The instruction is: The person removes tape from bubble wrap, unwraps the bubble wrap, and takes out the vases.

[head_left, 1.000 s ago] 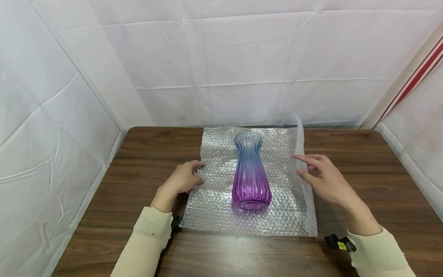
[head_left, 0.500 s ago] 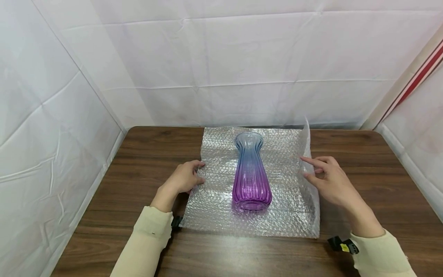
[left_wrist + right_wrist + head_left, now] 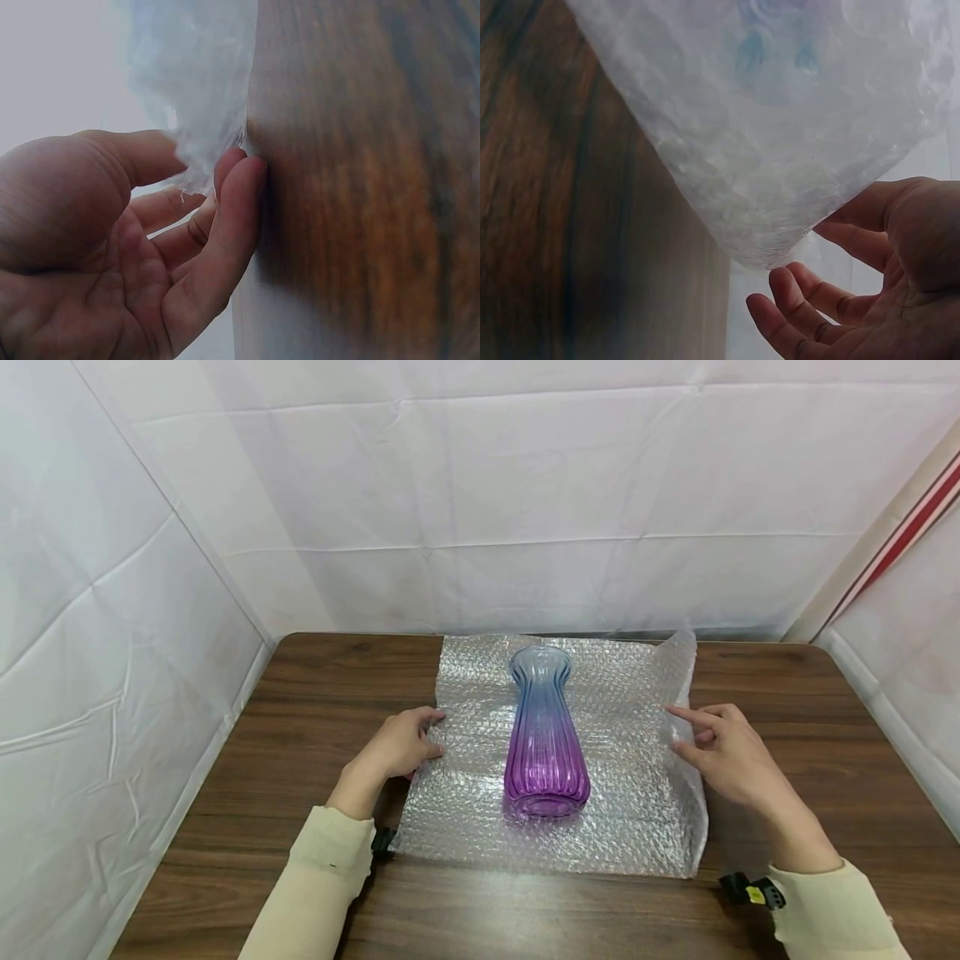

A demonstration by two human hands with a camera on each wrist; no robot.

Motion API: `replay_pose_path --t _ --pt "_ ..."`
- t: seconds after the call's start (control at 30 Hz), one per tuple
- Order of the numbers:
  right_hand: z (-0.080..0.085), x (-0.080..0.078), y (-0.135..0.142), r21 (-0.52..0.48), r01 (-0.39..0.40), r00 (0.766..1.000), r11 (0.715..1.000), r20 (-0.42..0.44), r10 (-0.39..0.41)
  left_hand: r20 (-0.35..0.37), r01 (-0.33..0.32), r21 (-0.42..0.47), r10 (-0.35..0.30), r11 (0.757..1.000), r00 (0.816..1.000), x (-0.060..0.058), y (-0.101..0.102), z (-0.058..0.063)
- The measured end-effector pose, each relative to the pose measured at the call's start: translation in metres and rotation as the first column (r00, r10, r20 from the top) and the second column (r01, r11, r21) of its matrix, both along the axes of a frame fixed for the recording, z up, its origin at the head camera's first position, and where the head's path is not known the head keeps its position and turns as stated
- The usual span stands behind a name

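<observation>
A ribbed glass vase (image 3: 546, 735), blue at its flared mouth and purple at its base, lies on a sheet of bubble wrap (image 3: 465, 810) with its mouth toward the back wall. At the sheet's left edge my left hand (image 3: 397, 743) pinches the plastic; the left wrist view has the edge between thumb and fingers. My right hand (image 3: 727, 752) holds the opposite edge, raised off the table, between thumb and index finger. Its other fingers hang loosely below the bubble wrap (image 3: 735, 142) in the right wrist view. Part of the thumb is hidden there.
A brown wood-grain table (image 3: 300, 693) carries the sheet. White cloth walls (image 3: 525, 468) enclose the back and both sides. A red stripe (image 3: 911, 531) runs down the right corner.
The right hand has shifted to the right and slightly toward the person, drawing the sheet's raised right edge outward. The left hand and the vase have stayed in place.
</observation>
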State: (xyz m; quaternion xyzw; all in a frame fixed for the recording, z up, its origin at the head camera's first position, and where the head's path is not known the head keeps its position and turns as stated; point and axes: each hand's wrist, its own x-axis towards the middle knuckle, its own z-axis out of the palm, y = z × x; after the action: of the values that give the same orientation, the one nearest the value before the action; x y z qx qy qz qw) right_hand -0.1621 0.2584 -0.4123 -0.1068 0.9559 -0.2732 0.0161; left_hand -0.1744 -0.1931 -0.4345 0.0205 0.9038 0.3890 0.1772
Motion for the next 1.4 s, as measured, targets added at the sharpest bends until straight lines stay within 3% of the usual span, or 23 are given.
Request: replay_pose_path --t 0.77,1.4 --pt "-0.012 -0.006 0.023 0.108 0.031 0.997 0.994 0.074 -0.039 0.01 -0.01 -0.004 0.01 1.0 1.0 0.0 0.001 0.001" --pt "-0.021 -0.005 0.036 0.143 0.06 0.995 0.988 0.07 -0.07 0.02 -0.02 0.007 0.02 1.0 1.0 0.0 0.0 0.0"
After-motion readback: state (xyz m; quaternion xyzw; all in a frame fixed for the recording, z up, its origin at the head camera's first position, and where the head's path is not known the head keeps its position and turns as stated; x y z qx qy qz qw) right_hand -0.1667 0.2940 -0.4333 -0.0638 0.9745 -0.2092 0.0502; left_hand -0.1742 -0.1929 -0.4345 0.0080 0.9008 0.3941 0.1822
